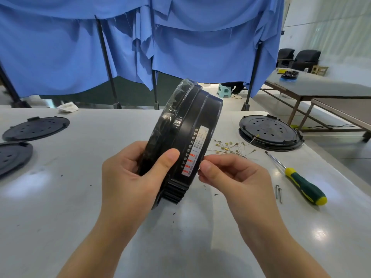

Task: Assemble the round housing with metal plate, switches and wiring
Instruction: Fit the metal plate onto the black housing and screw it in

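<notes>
Head view: left hand (133,173) grips the round black housing (186,133) on edge above the grey table (60,207), thumb curled over the rim by the label (195,151), fingers wrapped behind. Right hand (228,177) has thumb and forefinger pinched together at the label's edge; probably on a clear film corner or a fine wire, too small to tell. To do this step well: keep the left grip firm so the housing doesn't roll, work close to the surface with the pinch, don't smear the label. Clear wrap still sits on the housing's far face. Counts: one housing in hand, three perforated black discs (270,132) on the table (two left, one right), one green-yellow screwdriver (301,181), two screws (279,193) beside it, one loose pile of small terminal wires (230,146), count unclear.
</notes>
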